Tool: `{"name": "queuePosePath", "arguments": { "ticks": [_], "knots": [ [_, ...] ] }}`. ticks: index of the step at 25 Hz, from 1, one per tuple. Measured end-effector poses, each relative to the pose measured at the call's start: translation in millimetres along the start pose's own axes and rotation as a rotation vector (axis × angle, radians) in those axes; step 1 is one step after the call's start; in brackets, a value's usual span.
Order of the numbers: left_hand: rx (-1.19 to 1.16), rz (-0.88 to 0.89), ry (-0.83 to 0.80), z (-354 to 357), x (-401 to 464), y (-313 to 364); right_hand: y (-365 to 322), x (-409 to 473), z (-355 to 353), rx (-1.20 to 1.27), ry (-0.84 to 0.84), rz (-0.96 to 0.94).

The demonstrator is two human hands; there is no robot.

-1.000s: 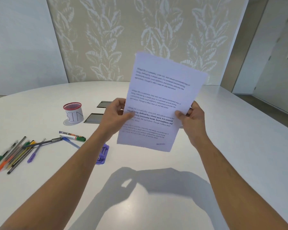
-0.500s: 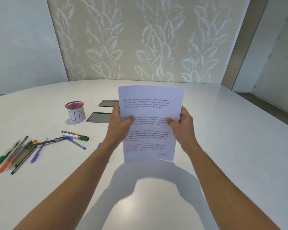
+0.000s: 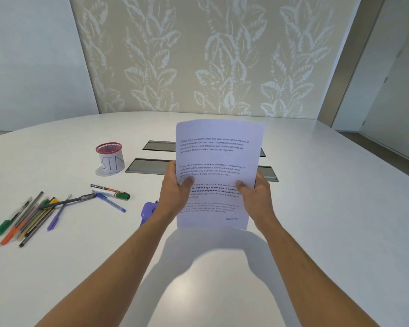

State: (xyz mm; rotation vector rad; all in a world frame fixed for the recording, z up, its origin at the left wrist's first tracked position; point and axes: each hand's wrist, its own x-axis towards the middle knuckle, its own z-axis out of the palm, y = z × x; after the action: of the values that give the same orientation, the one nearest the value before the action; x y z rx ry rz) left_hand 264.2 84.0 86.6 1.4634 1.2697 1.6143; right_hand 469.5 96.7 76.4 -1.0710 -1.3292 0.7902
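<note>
Far left on the white worktop [image 3: 328, 232] lies a heap of loose pens and markers [image 3: 26, 215], crossed over one another and outside any holder. Beyond them stands a red mesh cup [image 3: 109, 159], upright, wrapped in a paper band lettered BIN. Its inside does not show from this angle, so its contents cannot be told. Near the cup, a green-capped marker [image 3: 111, 192] and a blue pen [image 3: 110, 202] lie flat on the worktop. A purple plastic object [image 3: 148, 212] lies just beside the left forearm, partly hidden by it.

At centre, the left hand [image 3: 175, 192] grips the left edge of a white printed sheet of paper [image 3: 216, 156], with the thumb pressed on the printed face and the fingers curled behind. The right hand [image 3: 255, 194] grips the right edge the same way. Both hands hold the lower half. The sheet stands raised, print toward the person, with its long axis running up and away. Its top edge is free and slightly bowed. Whether its bottom edge touches the worktop cannot be told. Two grey recessed panels [image 3: 149, 166] in the worktop pass behind it.

Assessment: the sheet sits squarely between the two hands, equally near to each. The cup lies to the sheet's left, nearer the left hand. The unsupported upper half is judged liable to flop if either grip loosens.
</note>
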Motion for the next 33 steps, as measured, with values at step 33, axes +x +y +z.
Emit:
{"name": "queuePosePath", "arguments": {
  "ticks": [33],
  "knots": [
    [0.782, -0.194, -0.192, -82.4, 37.7, -82.2, 32.6, -25.4, 36.8, 0.225, -0.136, 0.617]
  ]
}}
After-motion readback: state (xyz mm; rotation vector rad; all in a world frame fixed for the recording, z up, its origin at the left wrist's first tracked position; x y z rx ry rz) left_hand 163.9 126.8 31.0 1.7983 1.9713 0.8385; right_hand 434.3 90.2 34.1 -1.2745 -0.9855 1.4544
